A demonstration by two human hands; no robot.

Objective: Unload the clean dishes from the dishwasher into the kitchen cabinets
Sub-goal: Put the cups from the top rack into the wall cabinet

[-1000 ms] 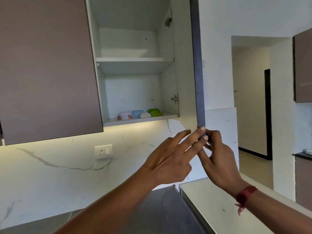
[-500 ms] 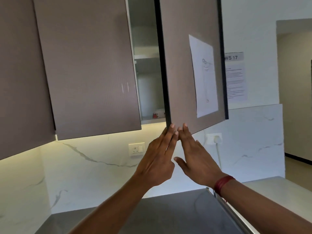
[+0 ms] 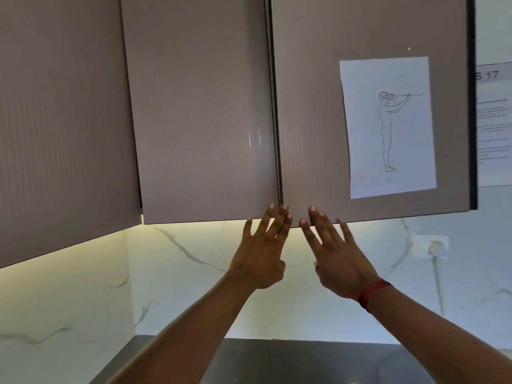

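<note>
— At the foot of the seam [image 3: 276, 134]: both hands, raised and flat.

— Holding anything?

— Nothing. Left hand [image 3: 260, 256] spread, fingers straight, tips touching the bottom edge right across the seam. Right hand [image 3: 340, 261] spread the same way, tips on the door [image 3: 310, 106] just right of the seam; red band [image 3: 372, 293] at the wrist.

— And that door?

— Looks flush with the neighbour [image 3: 199, 120] left of the seam, or all but; only a thin dark line between. Sheet [image 3: 388, 128] with a line figure taped on, well right of the seam.

— Dishes?

— None in view, nor the dishwasher. Behind the door, perhaps; cannot tell.

— Key to the next move, then?

— Direction, most likely. Door up and ahead of both palms, long axis upright, free edge running along the seam. Right hand squarely on it, so the nearer one for a last push straight in. Left only half on it, half on the neighbour. If shut for good, then simply off and down from the seam, towards the counter [image 3: 291, 361] below.
</note>
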